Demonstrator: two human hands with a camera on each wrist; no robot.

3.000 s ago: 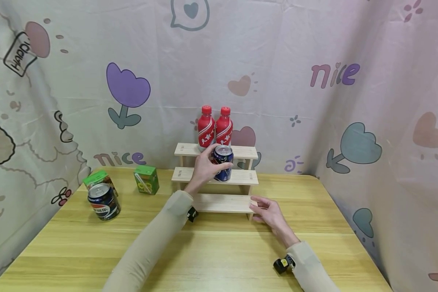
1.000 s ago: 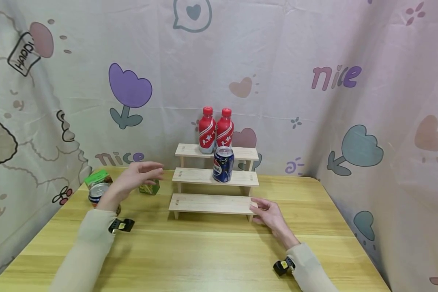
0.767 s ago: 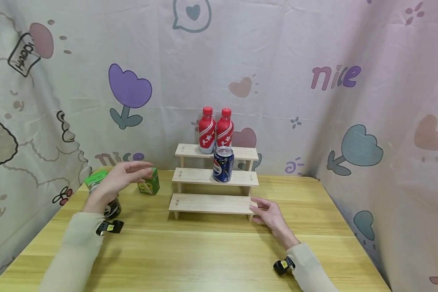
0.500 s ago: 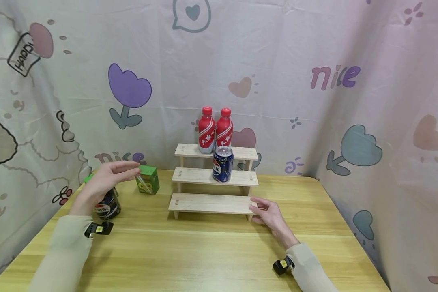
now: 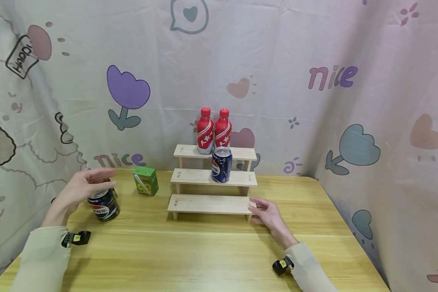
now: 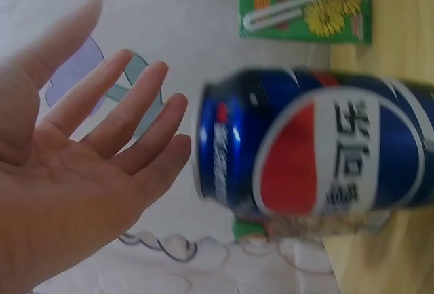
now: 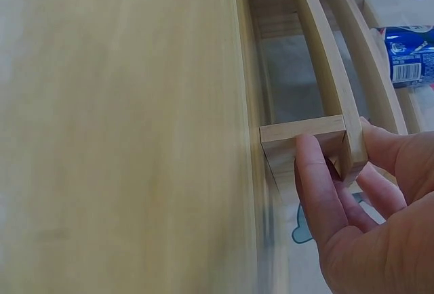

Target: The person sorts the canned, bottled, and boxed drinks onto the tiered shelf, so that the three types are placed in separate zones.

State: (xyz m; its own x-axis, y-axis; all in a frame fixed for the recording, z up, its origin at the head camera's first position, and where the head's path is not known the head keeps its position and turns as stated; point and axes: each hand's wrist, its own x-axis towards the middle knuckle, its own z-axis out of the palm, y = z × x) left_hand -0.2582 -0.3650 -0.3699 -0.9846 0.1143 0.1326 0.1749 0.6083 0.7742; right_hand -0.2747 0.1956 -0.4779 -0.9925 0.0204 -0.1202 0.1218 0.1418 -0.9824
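My left hand (image 5: 76, 192), fingers spread and holding nothing, hovers over and left of a blue Pepsi can (image 5: 106, 207) standing on the table. The left wrist view shows the fingertips close to the top of this can. At the right end of the three-step wooden display rack (image 5: 208, 204), my right hand (image 5: 269, 213) grips the corner of the lowest step, thumb on top and fingers at the leg. A second Pepsi can (image 5: 222, 165) stands on the middle step. Two red bottles (image 5: 205, 133) stand side by side on the top step.
A green drink carton (image 5: 146, 181) with a straw stands on the wooden table (image 5: 190, 259) between the left can and the rack. Another green carton (image 6: 252, 230) is mostly hidden behind that can. A patterned curtain (image 5: 277, 48) closes off the back and sides.
My left hand has let go of the can on the middle step and moved left to the other can. The right hand has stayed at the rack's corner.
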